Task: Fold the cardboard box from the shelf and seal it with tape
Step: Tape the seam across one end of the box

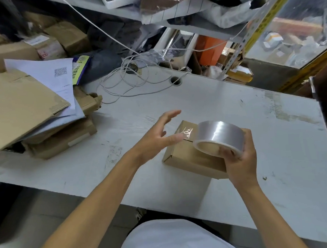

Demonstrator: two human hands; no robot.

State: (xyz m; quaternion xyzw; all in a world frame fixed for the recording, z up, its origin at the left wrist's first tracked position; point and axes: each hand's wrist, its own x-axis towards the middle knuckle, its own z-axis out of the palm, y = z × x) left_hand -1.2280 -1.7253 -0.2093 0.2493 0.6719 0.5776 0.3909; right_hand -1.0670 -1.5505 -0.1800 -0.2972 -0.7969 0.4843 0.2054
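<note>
Gripping the tape roll (220, 137), the right hand (239, 157) holds it over the folded cardboard box (185, 153) on the bench (234, 100). Left hand (156, 137) hovers open, empty, beside it. 1 strip is partly laid; sealing looks unfinished.

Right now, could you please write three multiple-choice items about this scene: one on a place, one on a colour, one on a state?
1. Where is the small cardboard box?
A. on the white table
B. on a shelf
C. on the floor

2. What colour is the tape roll?
A. brown
B. clear
C. red

3. How is the left hand?
A. open, holding nothing
C. gripping the box
B. holding scissors

Answers: 1 A, the box rests on the tabletop. 2 B, the roll in the right hand looks see-through. 3 A, its fingers are spread above the box.
</note>
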